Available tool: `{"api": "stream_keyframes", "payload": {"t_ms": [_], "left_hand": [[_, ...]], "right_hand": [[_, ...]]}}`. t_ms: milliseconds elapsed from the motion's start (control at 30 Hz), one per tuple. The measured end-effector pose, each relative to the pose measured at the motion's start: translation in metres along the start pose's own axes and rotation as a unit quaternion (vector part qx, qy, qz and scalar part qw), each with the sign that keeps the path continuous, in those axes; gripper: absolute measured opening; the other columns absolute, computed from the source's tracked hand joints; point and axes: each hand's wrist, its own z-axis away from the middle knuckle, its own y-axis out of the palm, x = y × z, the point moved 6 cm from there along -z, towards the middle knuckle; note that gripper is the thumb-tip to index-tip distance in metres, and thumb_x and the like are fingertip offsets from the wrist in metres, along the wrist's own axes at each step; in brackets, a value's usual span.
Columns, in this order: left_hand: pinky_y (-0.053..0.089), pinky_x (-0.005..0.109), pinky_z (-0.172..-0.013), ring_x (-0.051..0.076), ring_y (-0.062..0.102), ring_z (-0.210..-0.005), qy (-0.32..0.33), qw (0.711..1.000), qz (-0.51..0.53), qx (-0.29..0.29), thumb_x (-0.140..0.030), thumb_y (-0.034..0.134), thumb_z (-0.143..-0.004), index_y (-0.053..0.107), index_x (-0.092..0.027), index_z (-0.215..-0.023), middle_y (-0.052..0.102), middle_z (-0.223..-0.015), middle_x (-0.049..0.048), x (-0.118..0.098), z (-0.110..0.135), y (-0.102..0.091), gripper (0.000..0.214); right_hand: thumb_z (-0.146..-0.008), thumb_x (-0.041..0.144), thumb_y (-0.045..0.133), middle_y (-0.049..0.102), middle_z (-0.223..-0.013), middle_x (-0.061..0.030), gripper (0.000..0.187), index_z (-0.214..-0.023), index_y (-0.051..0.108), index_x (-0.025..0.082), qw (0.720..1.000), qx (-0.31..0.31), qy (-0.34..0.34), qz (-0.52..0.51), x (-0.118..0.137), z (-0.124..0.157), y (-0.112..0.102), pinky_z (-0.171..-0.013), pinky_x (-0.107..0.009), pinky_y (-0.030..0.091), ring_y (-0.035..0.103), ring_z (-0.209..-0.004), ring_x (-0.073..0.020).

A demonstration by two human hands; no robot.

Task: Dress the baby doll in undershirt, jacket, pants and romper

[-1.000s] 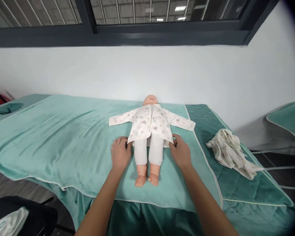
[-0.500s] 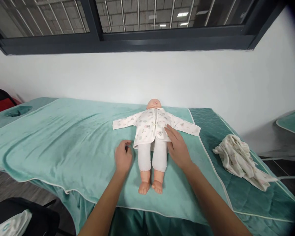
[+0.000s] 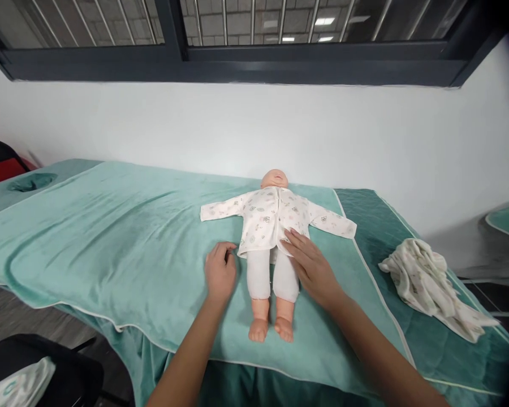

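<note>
A baby doll [image 3: 259, 310] lies on its back, its feet toward me. It wears a white printed jacket [image 3: 258, 220] with sleeves spread wide, and white trousers [image 3: 258, 274]. My right hand [image 3: 316, 271] rests with fingers stretched out over the jacket's lower front and the top of one trouser leg. Beside the jacket's hem on the other side is my left hand [image 3: 221, 271], its fingers loosely bent and the thumb apart from them. I see nothing held in it; its fingertips are partly hidden.
Green cloth [image 3: 152, 271] covers the bed under the doll. A crumpled white printed cloth [image 3: 432, 285] lies on the right. A black chair [image 3: 74, 367] with a white package [image 3: 21, 387] stands at lower left. Behind the bed are a white wall [image 3: 173, 124] and window frame [image 3: 314, 69].
My right hand has shifted inward, its fingers further over the jacket's lower front. My left hand stays beside the hem. The whole view has shifted slightly.
</note>
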Motion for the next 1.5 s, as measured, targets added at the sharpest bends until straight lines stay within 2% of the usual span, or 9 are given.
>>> {"api": "stream_keyframes", "payload": {"t_ms": [167, 300, 400, 500, 600, 700, 800, 1167, 1500], "left_hand": [[0.043, 0.038, -0.091, 0.022, 0.063, -0.108, 0.038, 0.998, -0.020, 0.045, -0.010, 0.043, -0.084, 0.063, -0.026, -0.118, 0.070, -0.116, 0.0044, -0.010, 0.003, 0.001, 0.042], [0.042, 0.039, -0.090, 0.022, 0.064, -0.102, 0.074, 0.992, -0.018, 0.099, -0.010, 0.044, -0.085, 0.068, -0.026, -0.092, 0.073, -0.104, 0.0011, -0.014, 0.008, 0.005, 0.029], [0.046, 0.036, -0.088, 0.020, 0.065, -0.094, 0.026, 0.995, 0.058, 0.071, -0.012, 0.043, -0.086, 0.064, -0.023, -0.079, 0.072, -0.093, 0.0020, -0.006, -0.002, 0.004, 0.025], [0.050, 0.034, -0.093, 0.020, 0.065, -0.104, -0.063, 0.982, 0.177, 0.036, -0.024, 0.049, -0.091, 0.066, -0.021, -0.099, 0.070, -0.109, 0.0056, 0.002, -0.028, 0.011, 0.019], [0.052, 0.036, -0.099, 0.022, 0.065, -0.113, -0.201, 0.902, 0.375, 0.080, -0.041, 0.056, -0.092, 0.062, -0.017, -0.115, 0.066, -0.128, 0.0123, 0.008, -0.058, 0.037, 0.033], [0.055, 0.038, -0.097, 0.026, 0.068, -0.109, -0.284, 0.778, 0.529, 0.185, -0.046, 0.063, -0.089, 0.066, -0.012, -0.111, 0.071, -0.118, 0.0167, -0.001, -0.079, 0.069, 0.040], [0.057, 0.039, -0.094, 0.027, 0.071, -0.103, -0.324, 0.715, 0.579, 0.222, -0.037, 0.070, -0.085, 0.068, -0.010, -0.112, 0.075, -0.109, 0.0164, -0.007, -0.093, 0.091, 0.038], [0.057, 0.042, -0.099, 0.028, 0.072, -0.105, -0.338, 0.650, 0.637, 0.240, -0.033, 0.070, -0.085, 0.067, -0.011, -0.115, 0.075, -0.110, 0.0153, -0.009, -0.139, 0.134, 0.037], [0.059, 0.040, -0.096, 0.024, 0.067, -0.116, -0.352, 0.623, 0.697, -0.054, -0.025, 0.045, -0.101, 0.061, -0.012, -0.111, 0.072, -0.113, 0.0149, 0.063, -0.184, 0.085, 0.023]], "right_hand": [[-0.099, 0.029, 0.050, 0.053, -0.149, -0.0077, 0.036, -0.134, 0.059, 0.027, 0.973, -0.148, 0.124, -0.124, -0.018, 0.012, -0.012, -0.118, -0.053, 0.035, 0.046, -0.140, -0.0255], [-0.090, 0.042, 0.062, 0.067, -0.126, -0.0113, 0.035, -0.118, 0.065, 0.020, 0.870, -0.276, 0.348, -0.212, -0.073, 0.030, -0.013, -0.114, -0.054, 0.041, 0.060, -0.124, -0.0289], [-0.080, 0.042, 0.074, 0.072, -0.114, -0.0102, 0.035, -0.106, 0.067, 0.019, 0.775, -0.280, 0.435, -0.362, -0.107, 0.030, -0.001, -0.108, -0.047, 0.051, 0.067, -0.113, -0.0273], [-0.081, 0.038, 0.072, 0.074, -0.108, -0.0112, 0.028, -0.101, 0.066, 0.019, 0.709, -0.228, 0.452, -0.492, -0.122, 0.012, 0.007, -0.098, -0.041, 0.059, 0.071, -0.107, -0.0262], [-0.086, 0.034, 0.066, 0.075, -0.108, -0.0122, 0.024, -0.104, 0.067, 0.018, 0.673, -0.167, 0.456, -0.558, -0.123, -0.011, 0.015, -0.089, -0.042, 0.063, 0.072, -0.105, -0.0276], [-0.088, 0.031, 0.063, 0.076, -0.108, -0.0098, 0.026, -0.110, 0.068, 0.019, 0.648, -0.167, 0.455, -0.588, -0.123, -0.029, 0.027, -0.089, -0.043, 0.063, 0.072, -0.105, -0.0283], [-0.086, 0.029, 0.065, 0.077, -0.109, -0.0075, 0.029, -0.113, 0.069, 0.020, 0.641, -0.178, 0.439, -0.604, -0.126, -0.040, 0.038, -0.090, -0.043, 0.062, 0.072, -0.105, -0.0285], [-0.085, 0.030, 0.060, 0.077, -0.104, -0.0065, 0.029, -0.112, 0.068, 0.021, 0.638, -0.239, 0.437, -0.588, -0.164, -0.070, 0.033, -0.089, -0.047, 0.062, 0.071, -0.105, -0.0291], [-0.084, 0.017, 0.052, 0.072, -0.103, -0.0053, 0.018, -0.097, 0.064, 0.021, 0.570, -0.404, 0.425, -0.576, -0.221, -0.031, -0.021, -0.092, -0.037, 0.061, 0.070, -0.102, -0.0186]]}}
